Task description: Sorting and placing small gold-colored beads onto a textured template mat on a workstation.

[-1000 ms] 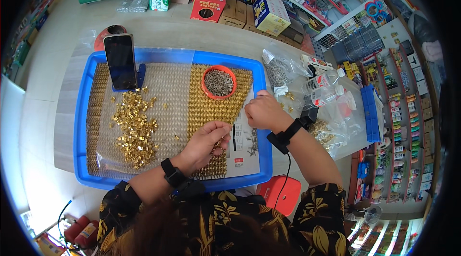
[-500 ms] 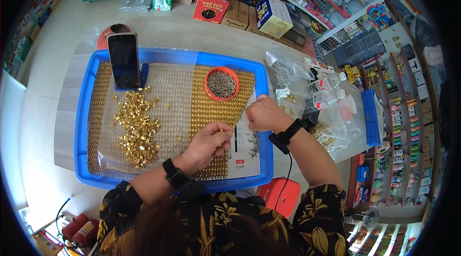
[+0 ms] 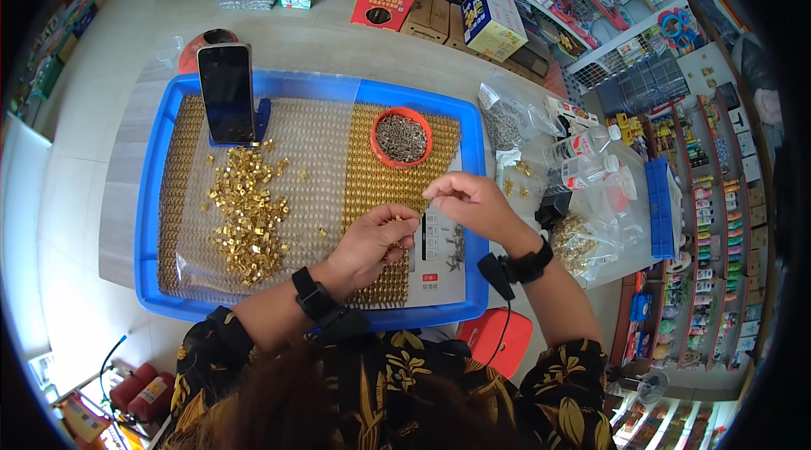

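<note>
My left hand (image 3: 378, 242) is closed over the right part of a blue tray (image 3: 141, 197), with a glint of small gold metal pieces (image 3: 397, 219) between its curled fingers. Just right of it, my right hand (image 3: 475, 203) makes a pinch above a white printed sheet; whatever its fingertips hold is too small to make out. A red bowl (image 3: 375, 146) full of silver screws (image 3: 401, 137) stands beyond both hands. Loose gold metal pieces (image 3: 247, 218) lie heaped on clear plastic at the left. Packed rows of gold pieces (image 3: 372, 188) fill the tray's bed.
A phone (image 3: 226, 94) stands upright at the tray's far left. Several screws (image 3: 456, 252) lie on the white sheet (image 3: 435, 277). To the right are a bag of screws (image 3: 504, 121), plastic bottles (image 3: 583, 144) and a bag of gold pieces (image 3: 574, 243). A red stool (image 3: 498, 338) is below the table.
My right hand has turned and drawn slightly down toward the left hand, its fingers now pinched near the left fingertips. The left hand stays closed in about the same place. The view has shifted slightly.
</note>
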